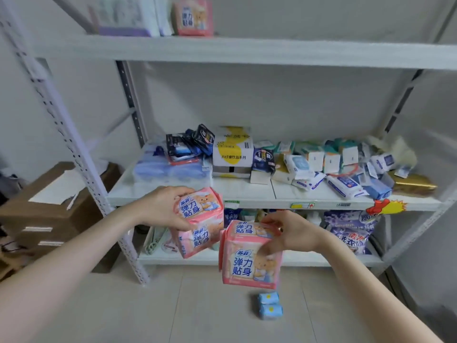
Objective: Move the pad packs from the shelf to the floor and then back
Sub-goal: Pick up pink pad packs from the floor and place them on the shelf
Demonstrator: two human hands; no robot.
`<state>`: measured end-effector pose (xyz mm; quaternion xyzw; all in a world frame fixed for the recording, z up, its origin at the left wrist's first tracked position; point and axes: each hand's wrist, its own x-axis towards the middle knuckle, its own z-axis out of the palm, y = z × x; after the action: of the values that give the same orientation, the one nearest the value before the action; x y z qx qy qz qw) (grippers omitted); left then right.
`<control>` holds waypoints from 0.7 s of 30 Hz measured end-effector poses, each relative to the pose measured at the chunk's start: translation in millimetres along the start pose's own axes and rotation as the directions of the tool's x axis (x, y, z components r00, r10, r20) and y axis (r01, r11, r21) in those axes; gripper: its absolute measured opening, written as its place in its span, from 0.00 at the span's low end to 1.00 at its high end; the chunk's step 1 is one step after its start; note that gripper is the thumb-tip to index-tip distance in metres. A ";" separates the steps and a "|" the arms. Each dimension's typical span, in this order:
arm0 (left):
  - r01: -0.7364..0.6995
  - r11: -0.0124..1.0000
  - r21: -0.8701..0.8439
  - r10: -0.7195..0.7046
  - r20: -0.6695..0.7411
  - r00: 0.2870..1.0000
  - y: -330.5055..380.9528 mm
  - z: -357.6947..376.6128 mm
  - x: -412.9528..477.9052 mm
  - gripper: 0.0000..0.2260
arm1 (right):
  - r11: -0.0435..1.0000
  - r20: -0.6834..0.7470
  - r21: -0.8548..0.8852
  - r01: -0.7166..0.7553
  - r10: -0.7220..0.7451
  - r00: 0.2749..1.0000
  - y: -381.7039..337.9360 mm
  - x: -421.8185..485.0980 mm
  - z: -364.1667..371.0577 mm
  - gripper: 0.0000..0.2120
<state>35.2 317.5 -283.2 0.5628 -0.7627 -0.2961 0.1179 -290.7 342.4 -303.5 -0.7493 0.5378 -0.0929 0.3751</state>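
My left hand [162, 208] grips a pink pad pack [201, 224] with a bear print, held in the air just in front of the middle shelf's edge [247, 199]. My right hand [288, 231] grips a second pink pad pack [249, 258] from its top and right side, lower and closer to me, above the floor. A third pink pack [193, 18] stands on the top shelf. Two small blue packs [269, 305] lie on the floor below my right hand.
The middle shelf holds several wipe and tissue packs [321, 164], a white and yellow box [232, 149] and blue bundles [168, 169]. A purple detergent bag [351, 229] sits on the bottom shelf. Brown cardboard boxes [49, 209] stand at left beside the shelf post.
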 end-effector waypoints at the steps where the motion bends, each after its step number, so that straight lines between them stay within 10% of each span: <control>1: -0.009 1.000 0.011 0.009 -0.014 1.000 8.3 -13.4 -3.9 0.43 | 1.000 0.002 0.006 0.013 -0.013 1.000 -9.6 -3.6 -11.4 0.29; 8: -0.061 0.998 0.002 0.060 -0.103 0.993 63.2 -92.0 -24.6 0.29 | 0.985 -0.068 -0.105 0.137 -0.145 0.987 -67.1 -16.7 -86.3 0.26; 21: -0.128 0.990 0.056 0.139 -0.306 0.942 158.5 -200.3 -35.8 0.37 | 0.923 -0.304 -0.151 0.354 -0.384 0.872 -134.6 -34.4 -192.3 0.26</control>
<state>25.1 317.1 -25.6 0.5510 -0.7763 -0.1822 0.2460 -309.9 302.5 -70.5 -0.8284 0.4430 -0.2617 0.2215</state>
